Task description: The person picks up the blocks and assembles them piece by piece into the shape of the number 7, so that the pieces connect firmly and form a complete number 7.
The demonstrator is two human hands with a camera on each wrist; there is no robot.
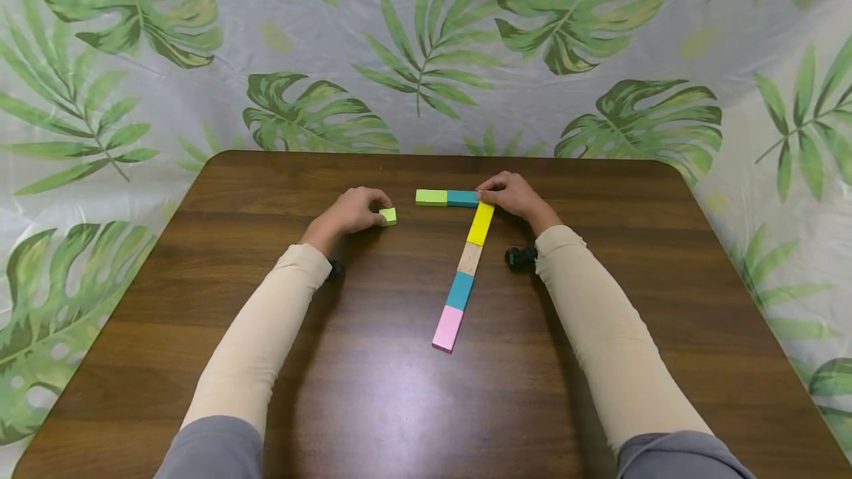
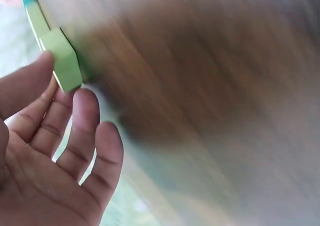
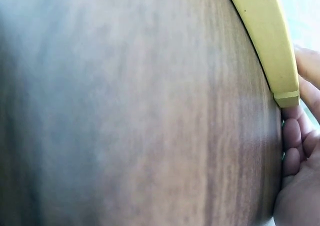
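My left hand pinches a light green block between thumb and fingers, left of the row's end. In the left wrist view the thumb lies on one side of this green block, the other fingers loosely bent. At the corner of the layout my right hand grips the far end of a yellow block with thumb and fingertips. A teal block meets that corner, with a flat light green block at its left. In the right wrist view, fingers partly hide behind the yellow block.
From the yellow block, a line runs toward me: a bare wood block, a teal block and a pink block. All lie on a brown wooden table. A leaf-patterned cloth hangs behind the far edge.
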